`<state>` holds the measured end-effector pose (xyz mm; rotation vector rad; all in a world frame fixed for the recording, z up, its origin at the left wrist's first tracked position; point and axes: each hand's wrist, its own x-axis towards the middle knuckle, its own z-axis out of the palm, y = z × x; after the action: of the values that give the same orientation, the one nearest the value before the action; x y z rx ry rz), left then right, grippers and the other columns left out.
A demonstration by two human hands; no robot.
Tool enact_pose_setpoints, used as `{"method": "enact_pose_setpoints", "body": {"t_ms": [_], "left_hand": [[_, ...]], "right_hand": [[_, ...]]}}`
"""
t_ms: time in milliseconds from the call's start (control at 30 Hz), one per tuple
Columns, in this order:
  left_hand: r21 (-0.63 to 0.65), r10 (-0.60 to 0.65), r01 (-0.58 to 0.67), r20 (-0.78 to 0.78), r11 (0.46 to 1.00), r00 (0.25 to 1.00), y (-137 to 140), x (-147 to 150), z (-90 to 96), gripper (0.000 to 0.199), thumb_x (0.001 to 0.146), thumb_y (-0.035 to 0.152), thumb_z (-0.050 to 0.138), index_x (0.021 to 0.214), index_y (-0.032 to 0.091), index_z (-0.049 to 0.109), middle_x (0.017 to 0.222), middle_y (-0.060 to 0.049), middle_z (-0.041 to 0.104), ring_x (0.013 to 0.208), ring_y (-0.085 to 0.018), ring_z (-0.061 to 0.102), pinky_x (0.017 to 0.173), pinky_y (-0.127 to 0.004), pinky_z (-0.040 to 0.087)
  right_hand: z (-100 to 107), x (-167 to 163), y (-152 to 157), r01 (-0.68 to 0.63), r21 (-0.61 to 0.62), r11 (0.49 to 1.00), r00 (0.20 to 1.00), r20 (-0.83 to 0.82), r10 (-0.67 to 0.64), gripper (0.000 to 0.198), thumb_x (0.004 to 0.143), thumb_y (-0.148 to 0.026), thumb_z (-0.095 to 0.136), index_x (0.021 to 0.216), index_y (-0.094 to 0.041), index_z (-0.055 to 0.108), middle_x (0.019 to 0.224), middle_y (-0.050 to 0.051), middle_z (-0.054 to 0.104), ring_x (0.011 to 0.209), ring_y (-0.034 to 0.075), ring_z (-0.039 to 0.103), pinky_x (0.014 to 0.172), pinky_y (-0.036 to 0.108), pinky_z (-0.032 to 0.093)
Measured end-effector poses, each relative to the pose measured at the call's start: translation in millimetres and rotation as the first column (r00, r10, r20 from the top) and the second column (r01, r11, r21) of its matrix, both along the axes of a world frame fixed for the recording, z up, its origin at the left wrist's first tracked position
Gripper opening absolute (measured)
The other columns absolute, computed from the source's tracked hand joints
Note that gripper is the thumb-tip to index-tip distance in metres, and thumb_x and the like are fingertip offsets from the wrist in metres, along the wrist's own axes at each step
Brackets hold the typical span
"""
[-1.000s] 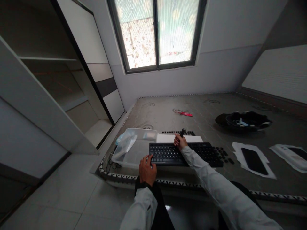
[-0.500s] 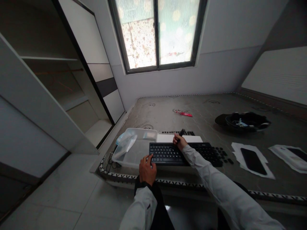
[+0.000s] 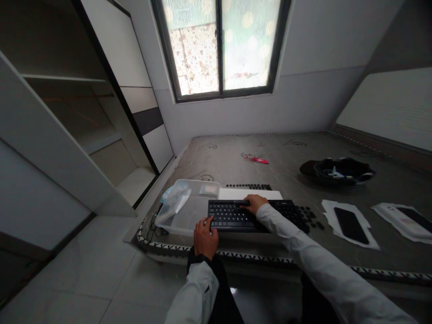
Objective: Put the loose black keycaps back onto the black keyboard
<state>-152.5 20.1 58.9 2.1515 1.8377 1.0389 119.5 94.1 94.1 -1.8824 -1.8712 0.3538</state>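
**A:** Item one, the largest: the desk (image 3: 236,162), grey, stitched along its edge. Everything else I place by the black keyboard (image 3: 232,216) near the front edge.

**B:** Around the keyboard?

**A:** To its left and touching it, a clear plastic bin (image 3: 182,211) with a crumpled bag (image 3: 175,198) over its rim. Behind it, a white board (image 3: 249,193) and a strip of loose keycaps (image 3: 248,186). To its right, more loose keycaps (image 3: 312,215), then a dark phone (image 3: 351,225) on white paper. Far right behind it, a dark cap (image 3: 337,170). Well behind it, a red wrapper (image 3: 258,159).

**B:** The hands?

**A:** Left hand (image 3: 204,238): at the keyboard's near-left corner, fingers curled onto the edge, bracing rather than clasping anything. Right hand (image 3: 254,203): on the keyboard's back row, fingers closed round a small dark tool (image 3: 242,203) lying flat across the keys.

**B:** What kind of tool?

**A:** Too small to tell.

**B:** How to do this step well, in your judgement?

**A:** Keep the left hand pressing the corner so the keyboard cannot slide toward the bin. Set the tool square on one key only, and work gently, since neighbouring caps could pop or scatter among those already lying loose.

**B:** Brands, labels?

**A:** None readable. Key legends are too small; the wrapper's print is blurred.
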Motion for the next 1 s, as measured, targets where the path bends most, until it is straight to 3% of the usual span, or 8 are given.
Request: {"method": "enact_pose_setpoints", "body": {"t_ms": [100, 267, 400, 533, 633, 767, 1000], "left_hand": [[-0.012, -0.011, 0.011, 0.006, 1.000, 1.000, -1, 0, 1.3, 0.044, 0.081, 0.012, 0.049, 0.121, 0.024, 0.060, 0.115, -0.006, 0.059, 0.105, -0.021, 0.053, 0.095, -0.037, 0.043], [-0.009, -0.024, 0.024, 0.012, 1.000, 1.000, -1, -2, 0.9, 0.045, 0.081, 0.012, 0.049, 0.122, 0.024, 0.059, 0.114, -0.006, 0.059, 0.104, -0.021, 0.053, 0.095, -0.036, 0.042], [0.006, -0.020, 0.020, 0.001, 1.000, 1.000, 0, -2, -2.4, 0.044, 0.081, 0.011, 0.049, 0.121, 0.024, 0.060, 0.114, -0.006, 0.059, 0.104, -0.020, 0.053, 0.096, -0.036, 0.042], [0.003, -0.017, 0.017, -0.011, 1.000, 1.000, 1, -2, -4.8, 0.045, 0.081, 0.012, 0.049, 0.123, 0.025, 0.058, 0.114, -0.006, 0.059, 0.105, -0.020, 0.053, 0.095, -0.036, 0.042], [-0.001, -0.014, 0.014, -0.013, 1.000, 1.000, 2, -2, -5.9, 0.045, 0.080, 0.012, 0.049, 0.123, 0.024, 0.059, 0.113, -0.006, 0.059, 0.103, -0.020, 0.053, 0.095, -0.036, 0.042], [0.008, -0.019, 0.019, -0.014, 1.000, 1.000, 3, -3, -6.3, 0.044, 0.081, 0.012, 0.049, 0.122, 0.022, 0.059, 0.113, -0.007, 0.059, 0.103, -0.020, 0.053, 0.095, -0.036, 0.043], [0.041, -0.012, 0.013, -0.020, 0.999, 1.000, 2, -2, -5.4, 0.045, 0.080, 0.011, 0.048, 0.122, 0.022, 0.059, 0.111, -0.007, 0.059, 0.102, -0.020, 0.053, 0.094, -0.036, 0.044]], "right_hand": [[-5, -2, -2, 0.048, -0.033, 0.998, 0.995, 0.087, -0.045, 0.025, 0.056, -0.051, 0.080, 0.069, -0.029, 0.075, 0.076, 0.006, 0.072, 0.073, 0.024, 0.063, 0.062, 0.032, 0.039], [-9, 3, -3, 0.074, -0.032, 0.997, 0.997, 0.016, -0.074, 0.029, 0.053, -0.050, 0.081, 0.071, -0.029, 0.075, 0.073, 0.005, 0.073, 0.075, 0.026, 0.065, 0.061, 0.032, 0.040], [-11, 9, -9, 0.028, -0.016, 0.999, 0.973, -0.231, -0.031, 0.027, 0.058, -0.046, 0.079, 0.076, -0.027, 0.076, 0.074, 0.003, 0.074, 0.077, 0.026, 0.067, 0.067, 0.033, 0.045], [-10, 12, -17, 0.055, 0.017, 0.998, 0.868, -0.495, -0.039, 0.035, 0.055, -0.038, 0.081, 0.085, -0.022, 0.076, 0.076, 0.004, 0.075, 0.076, 0.026, 0.069, 0.078, 0.037, 0.049], [1, 13, -26, 0.022, 0.045, 0.999, 0.816, -0.578, 0.008, 0.041, 0.056, -0.037, 0.079, 0.094, -0.020, 0.075, 0.084, 0.005, 0.075, 0.084, 0.026, 0.069, 0.086, 0.040, 0.049], [25, 10, -46, -0.069, 0.162, 0.984, 0.828, -0.541, 0.147, 0.032, 0.068, -0.042, 0.071, 0.094, -0.024, 0.075, 0.101, 0.005, 0.074, 0.100, 0.027, 0.065, 0.094, 0.042, 0.045], [58, -2, -76, 0.001, 0.249, 0.968, 0.836, -0.532, 0.136, 0.030, 0.067, -0.045, 0.073, 0.085, -0.020, 0.071, 0.083, 0.004, 0.072, 0.079, 0.022, 0.065, 0.078, 0.037, 0.050]]}}
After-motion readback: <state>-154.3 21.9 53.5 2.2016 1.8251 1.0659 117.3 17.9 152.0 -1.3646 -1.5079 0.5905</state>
